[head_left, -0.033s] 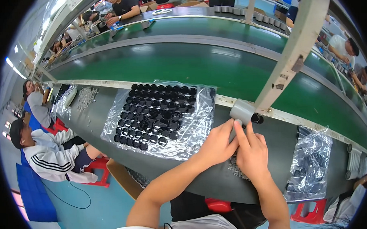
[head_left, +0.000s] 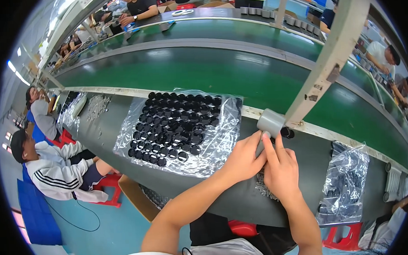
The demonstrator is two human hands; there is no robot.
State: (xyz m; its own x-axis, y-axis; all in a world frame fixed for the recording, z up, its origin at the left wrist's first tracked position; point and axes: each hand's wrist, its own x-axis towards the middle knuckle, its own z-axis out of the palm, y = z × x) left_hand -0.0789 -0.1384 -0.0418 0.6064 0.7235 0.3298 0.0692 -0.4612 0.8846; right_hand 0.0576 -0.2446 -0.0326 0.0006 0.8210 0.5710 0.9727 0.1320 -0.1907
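A smooth grey cylindrical housing [head_left: 271, 121] with a short handle is at the belt-side edge of the dark table, tilted, its round body beyond my fingertips. My left hand [head_left: 246, 156] is closed around the handle, which it partly hides. From the other side, my right hand [head_left: 279, 167] presses its thumb and fingers against the same handle, index and middle fingers reaching up to the round body. Just right of the housing lie a few black round caps [head_left: 287, 132]. Small grey pieces [head_left: 264, 187] are heaped under my hands, partly covered by them.
Left of my hands, many black round caps [head_left: 171, 128] sit in rows on clear plastic film [head_left: 214, 156]. Another bagged batch [head_left: 345, 183] lies at right. A slanted metal post [head_left: 329, 60] rises beside the green conveyor belt [head_left: 175, 74]. A seated person [head_left: 57, 171] is at left.
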